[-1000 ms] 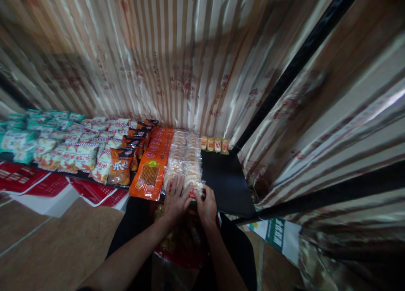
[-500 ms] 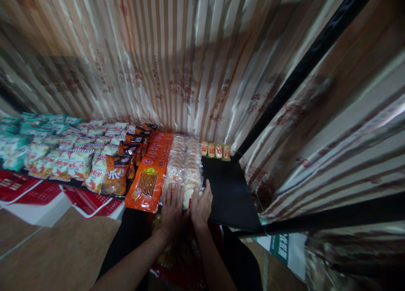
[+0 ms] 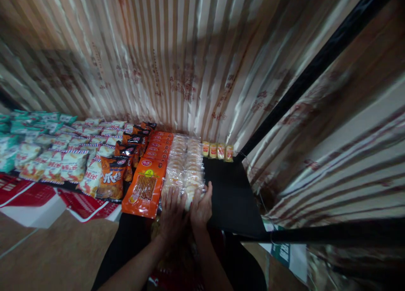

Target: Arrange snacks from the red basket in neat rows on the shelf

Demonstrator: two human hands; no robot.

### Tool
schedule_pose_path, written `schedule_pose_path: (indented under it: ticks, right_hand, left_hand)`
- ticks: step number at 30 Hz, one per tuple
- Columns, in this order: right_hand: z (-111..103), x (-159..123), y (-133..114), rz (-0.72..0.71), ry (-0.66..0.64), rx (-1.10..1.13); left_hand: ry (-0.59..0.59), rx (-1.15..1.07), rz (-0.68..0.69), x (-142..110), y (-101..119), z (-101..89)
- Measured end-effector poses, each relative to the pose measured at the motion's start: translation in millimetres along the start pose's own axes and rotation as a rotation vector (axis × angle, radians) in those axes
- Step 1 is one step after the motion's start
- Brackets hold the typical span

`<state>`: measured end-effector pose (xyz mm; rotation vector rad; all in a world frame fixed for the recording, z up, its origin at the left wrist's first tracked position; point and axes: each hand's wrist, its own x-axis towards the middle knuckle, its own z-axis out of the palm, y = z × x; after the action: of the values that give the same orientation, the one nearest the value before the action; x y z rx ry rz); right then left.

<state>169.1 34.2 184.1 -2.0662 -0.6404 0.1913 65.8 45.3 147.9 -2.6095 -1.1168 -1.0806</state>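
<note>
Two columns of clear-wrapped, pale round crackers (image 3: 193, 173) stand on the black shelf (image 3: 232, 189). My left hand (image 3: 172, 213) lies on the near end of the left column, its fingers stretched out. Over the near end of the right column rests my right hand (image 3: 201, 208), fingers extended and the thumb side along the column's outer edge. Both palms partly hide the front packets. Just left of my left hand is a flat orange snack pack (image 3: 145, 187) with thin brown sticks showing, at the front of a row of the same packs.
Several small yellow packets (image 3: 220, 152) line the back right of the shelf. Farther left are orange-black snack bags (image 3: 111, 177), white bags (image 3: 73, 164) and green bags (image 3: 8, 152). A black post (image 3: 278, 101) rises at the right. Striped sheeting (image 3: 177, 50) hangs behind.
The view has shifted slightly. Both hands stay on the front ends of the cracker columns, with only a small movement of the fingers.
</note>
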Motion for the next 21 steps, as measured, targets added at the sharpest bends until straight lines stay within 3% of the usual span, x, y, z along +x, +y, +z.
schedule_pose_path:
  ticks: [10, 21]
  right_hand:
    - [6.4, 2.7, -4.0, 0.0, 0.056, 0.045]
    - [12.3, 5.5, -0.3, 0.0, 0.087, 0.036]
  left_hand:
    - [-0.013, -0.053, 0.031, -0.3, -1.6, -5.4]
    - [0.036, -0.052, 0.041, -5.6, -5.0, 4.7]
